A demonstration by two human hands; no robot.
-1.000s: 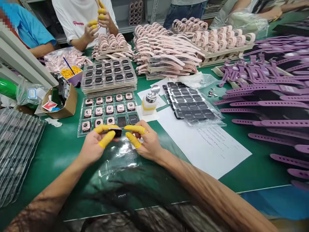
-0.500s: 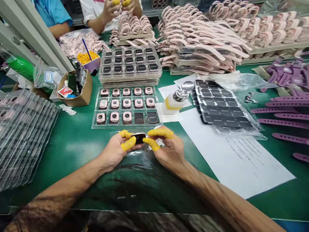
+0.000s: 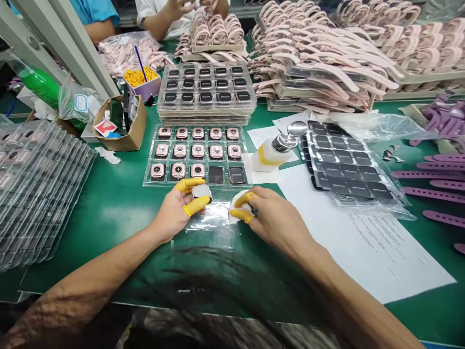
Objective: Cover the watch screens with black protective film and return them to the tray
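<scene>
Grasping a small square watch in the left hand, pinched between thumb and index finger, tilted with a pale, shiny side up, just in front of the tray and over the desk. Pinching a white wipe in the right hand, also between thumb and index finger, in front of the tray's right corner, near the watch but apart from it. Wearing yellow finger covers on those fingers and thumbs. Can see clear film in front of the tray, below both hands. Can count thirteen pink-rimmed watches inside the tray, plus a black square and a black rounded plate in the near row.

Can see a bottle with a metal top just right of the tray; farther right of it, black stickers, a printed page and, well apart, purple straps. Can see a stack of trays directly behind the tray, pink straps behind and to the right, a cardboard box to the left.
</scene>
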